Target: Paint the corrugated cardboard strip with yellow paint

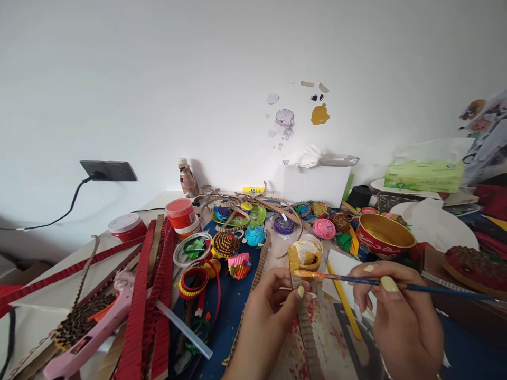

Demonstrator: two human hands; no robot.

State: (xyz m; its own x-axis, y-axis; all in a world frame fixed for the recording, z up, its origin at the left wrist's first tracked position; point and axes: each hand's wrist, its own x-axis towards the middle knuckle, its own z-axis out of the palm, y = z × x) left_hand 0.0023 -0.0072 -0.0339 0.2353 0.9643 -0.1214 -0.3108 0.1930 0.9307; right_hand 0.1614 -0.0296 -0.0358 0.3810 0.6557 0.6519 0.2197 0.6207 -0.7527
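One strip [307, 338], held over the bench [160, 199] near the paint cup [316, 245]: left hand [273, 306] pinches it near the top, presumably to steady it; right hand [406, 311] grips the brush [336, 278] pen-style, likely for control, bristles apparently on the strip. Hands apart.

1. Your left hand [269, 311] pinches a corrugated cardboard strip [307, 338], its upper end yellow.
2. Your right hand [404, 314] holds a paintbrush [336, 277], its tip touching that strip.
3. Just beyond your left hand sits a paint-smeared tub [313, 258].
4. On your left, red corrugated strips [135, 316] and a pink glue gun [110, 317] lie on the bench [160, 201].
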